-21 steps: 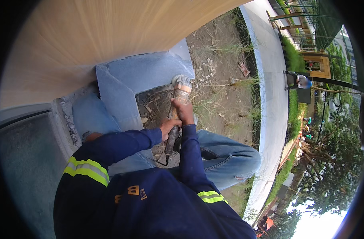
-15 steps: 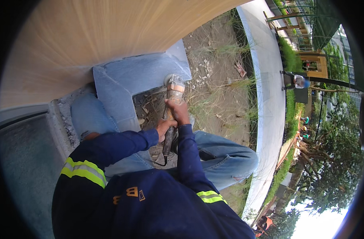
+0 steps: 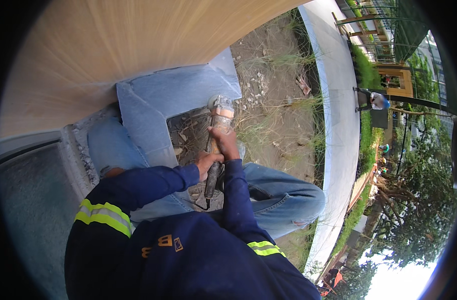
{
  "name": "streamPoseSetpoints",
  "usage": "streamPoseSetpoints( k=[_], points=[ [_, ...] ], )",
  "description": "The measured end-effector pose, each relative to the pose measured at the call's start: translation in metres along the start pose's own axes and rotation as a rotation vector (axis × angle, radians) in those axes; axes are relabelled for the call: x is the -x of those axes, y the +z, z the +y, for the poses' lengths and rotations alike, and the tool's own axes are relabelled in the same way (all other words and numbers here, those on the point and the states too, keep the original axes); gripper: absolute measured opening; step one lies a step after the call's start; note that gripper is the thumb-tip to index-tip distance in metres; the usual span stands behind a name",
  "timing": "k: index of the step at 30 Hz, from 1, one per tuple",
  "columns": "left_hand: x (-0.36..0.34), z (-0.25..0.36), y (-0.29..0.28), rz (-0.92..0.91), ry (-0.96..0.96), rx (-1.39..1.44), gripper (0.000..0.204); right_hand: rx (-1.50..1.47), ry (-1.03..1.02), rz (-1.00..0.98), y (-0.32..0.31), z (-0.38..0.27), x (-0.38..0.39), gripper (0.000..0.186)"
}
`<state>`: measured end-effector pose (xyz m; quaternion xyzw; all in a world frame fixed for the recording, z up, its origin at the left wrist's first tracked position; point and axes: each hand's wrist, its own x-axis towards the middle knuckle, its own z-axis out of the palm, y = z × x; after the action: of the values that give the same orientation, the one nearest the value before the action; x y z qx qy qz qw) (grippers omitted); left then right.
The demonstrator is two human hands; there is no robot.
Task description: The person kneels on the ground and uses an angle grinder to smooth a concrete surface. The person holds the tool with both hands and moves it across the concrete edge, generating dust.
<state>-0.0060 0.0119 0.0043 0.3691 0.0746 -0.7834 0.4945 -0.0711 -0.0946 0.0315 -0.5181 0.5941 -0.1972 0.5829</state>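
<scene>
Both hands are closed round a dusty, worn angle grinder (image 3: 221,120) with a dark rear body. My right hand (image 3: 225,142) wraps the front part of its body, just behind the head. Behind it, my left hand (image 3: 207,163) grips the body nearer the cord end. The grinder's disc is at the outer edge of a blue-grey stone slab (image 3: 183,90); whether it touches the stone I cannot tell. A second slab piece (image 3: 147,122) meets the first at an angle beside my left leg.
A tan, streaked wall panel (image 3: 113,45) rises at the far left. Dry soil (image 3: 273,120) with grass and stone chips lies right of the slab, bordered by a pale concrete kerb (image 3: 338,135). A person (image 3: 376,101) in a blue helmet is farther off, near hedges and trees.
The grinder's head has shifted slightly right and toward me along the slab's edge. Both hands keep their grip.
</scene>
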Motion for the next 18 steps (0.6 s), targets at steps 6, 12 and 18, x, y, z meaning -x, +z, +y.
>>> streamPoseSetpoints(
  k=[6,12,18],
  points=[
    [0.012,0.007,0.0,0.051,-0.053,-0.006,0.019,-0.029,0.019,-0.049,0.005,-0.003,0.004,0.039],
    [0.023,-0.005,0.005,0.08,-0.01,-0.043,0.016,-0.02,0.091,-0.015,0.001,0.005,0.015,0.038],
    [0.019,0.001,0.005,0.103,-0.032,0.029,0.018,0.042,0.03,-0.057,0.009,-0.009,0.008,0.039]
  ],
)
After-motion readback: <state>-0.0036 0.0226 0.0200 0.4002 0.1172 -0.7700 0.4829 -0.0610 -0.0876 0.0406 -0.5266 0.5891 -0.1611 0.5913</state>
